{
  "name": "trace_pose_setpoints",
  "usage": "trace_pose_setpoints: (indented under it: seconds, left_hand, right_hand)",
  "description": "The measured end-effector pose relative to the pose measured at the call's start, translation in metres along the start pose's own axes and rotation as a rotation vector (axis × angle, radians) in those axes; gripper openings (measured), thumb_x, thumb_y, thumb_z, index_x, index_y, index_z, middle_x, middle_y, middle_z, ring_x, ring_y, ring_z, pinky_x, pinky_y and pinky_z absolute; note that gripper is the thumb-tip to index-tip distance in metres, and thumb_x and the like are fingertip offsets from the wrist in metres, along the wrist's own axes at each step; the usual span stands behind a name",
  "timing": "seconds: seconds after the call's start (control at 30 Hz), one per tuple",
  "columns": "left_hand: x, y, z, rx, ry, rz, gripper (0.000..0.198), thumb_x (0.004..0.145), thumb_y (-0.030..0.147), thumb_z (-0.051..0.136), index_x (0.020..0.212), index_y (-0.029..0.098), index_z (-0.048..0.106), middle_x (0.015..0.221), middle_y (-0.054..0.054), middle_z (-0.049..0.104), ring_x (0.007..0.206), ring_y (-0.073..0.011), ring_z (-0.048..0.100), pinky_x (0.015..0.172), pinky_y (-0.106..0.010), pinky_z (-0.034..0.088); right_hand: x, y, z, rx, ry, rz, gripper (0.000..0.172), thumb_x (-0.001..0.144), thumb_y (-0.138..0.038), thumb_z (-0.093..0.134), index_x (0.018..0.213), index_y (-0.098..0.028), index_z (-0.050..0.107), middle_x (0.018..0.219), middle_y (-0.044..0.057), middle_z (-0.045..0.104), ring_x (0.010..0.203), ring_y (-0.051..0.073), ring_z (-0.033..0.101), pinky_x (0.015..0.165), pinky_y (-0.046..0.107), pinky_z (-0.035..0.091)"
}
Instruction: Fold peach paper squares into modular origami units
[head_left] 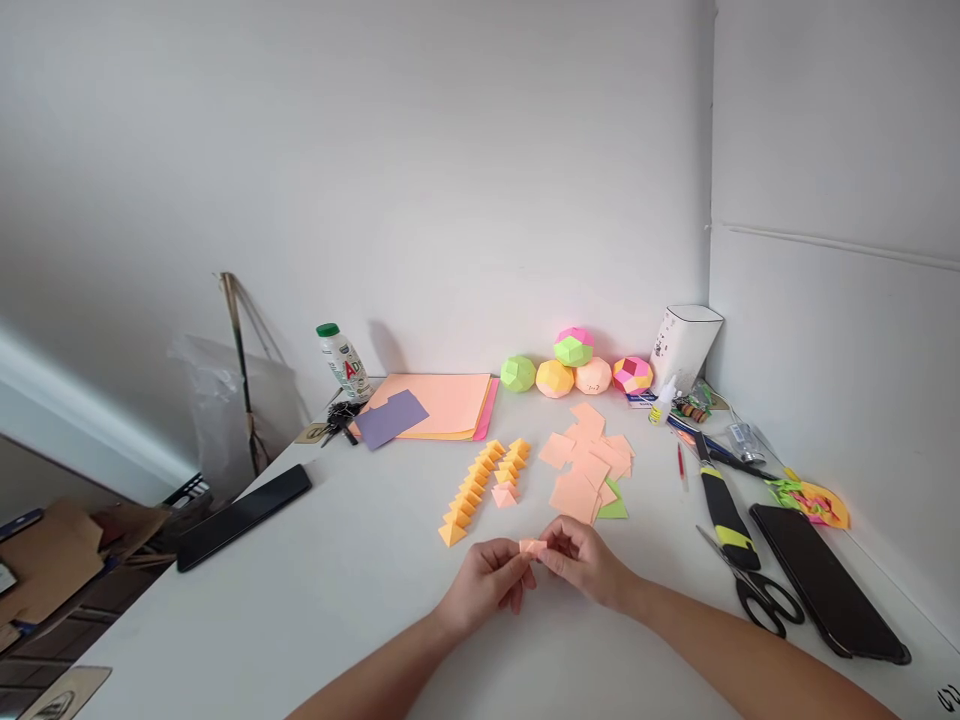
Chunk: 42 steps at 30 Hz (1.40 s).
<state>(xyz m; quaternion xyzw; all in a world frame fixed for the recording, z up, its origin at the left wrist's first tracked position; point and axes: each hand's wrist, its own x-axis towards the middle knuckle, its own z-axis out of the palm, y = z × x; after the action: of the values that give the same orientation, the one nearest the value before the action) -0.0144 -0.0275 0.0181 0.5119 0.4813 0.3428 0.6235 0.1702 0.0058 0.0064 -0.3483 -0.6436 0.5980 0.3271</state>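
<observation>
A small folded piece of peach paper [533,546] is pinched between both hands above the near part of the table. My left hand [487,580] grips its left end with thumb and fingers, and my right hand [583,560] closes on its right end. Just beyond, a loose pile of peach paper pieces [577,490] lies with a green paper piece [613,503] under its edge. Left of the pile stand two rows of orange folded paper units [469,490]; a peach folded unit [505,494] ends the shorter row.
Faceted paper balls [555,379] stand by the wall. Coloured sheets [442,395] and a purple paper [391,418] lie at back left, near a white bottle [343,362]. On the right are scissors [757,585], a utility knife [726,515] and a black phone [829,580]. A black object [244,515] lies left.
</observation>
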Motion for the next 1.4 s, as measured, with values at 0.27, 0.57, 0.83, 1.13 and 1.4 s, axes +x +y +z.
trace_pose_setpoints:
  seconds: [0.27,0.57,0.83,1.13,1.4]
  left_hand:
    - [0.003,-0.001,0.001,-0.102,0.040,0.014,0.042,0.076,0.058,0.055,0.074,0.015,0.057,0.055,0.003,0.055,0.040,-0.0080,0.044,0.043,-0.021,0.028]
    - [-0.001,0.004,0.003,-0.074,0.004,0.048,0.045,0.077,0.052,0.057,0.101,0.014,0.059,0.048,0.008,0.043,0.045,-0.0074,0.035,0.047,-0.022,0.027]
    - [-0.006,0.011,0.006,0.003,-0.056,0.127,0.034,0.084,0.049,0.048,0.093,0.017,0.056,0.066,0.003,0.048,0.047,-0.0062,0.033,0.046,-0.021,0.027]
    - [-0.007,0.006,0.008,0.048,-0.100,0.183,0.022,0.086,0.038,0.048,0.092,0.018,0.054,0.075,0.000,0.051,0.054,-0.0078,0.039,0.050,-0.021,0.032]
    - [-0.004,-0.004,0.008,0.009,-0.021,0.127,0.046,0.082,0.041,0.054,0.122,0.019,0.043,0.070,0.003,0.047,0.051,-0.0075,0.037,0.048,-0.021,0.030]
  right_hand:
    - [0.002,0.004,0.002,-0.143,0.010,-0.246,0.018,0.079,-0.032,0.062,0.070,-0.018,0.058,0.073,0.002,0.056,0.061,0.012,0.050,0.054,0.025,0.042]
    - [0.002,0.007,0.004,-0.282,0.041,-0.391,0.017,0.084,-0.030,0.057,0.075,-0.019,0.066,0.077,0.007,0.061,0.061,0.014,0.055,0.052,0.026,0.046]
    - [0.000,0.003,0.004,-0.176,0.016,-0.206,0.020,0.086,-0.033,0.053,0.078,-0.019,0.065,0.077,0.004,0.060,0.058,0.012,0.055,0.055,0.026,0.048]
    - [-0.002,-0.002,0.004,-0.073,0.011,-0.008,0.023,0.083,-0.039,0.056,0.081,-0.017,0.060,0.073,0.002,0.061,0.057,0.012,0.055,0.052,0.025,0.045]
    - [-0.001,0.000,0.006,0.049,0.016,0.017,0.028,0.080,-0.031,0.059,0.101,-0.022,0.043,0.079,-0.002,0.056,0.062,0.011,0.056,0.054,0.022,0.044]
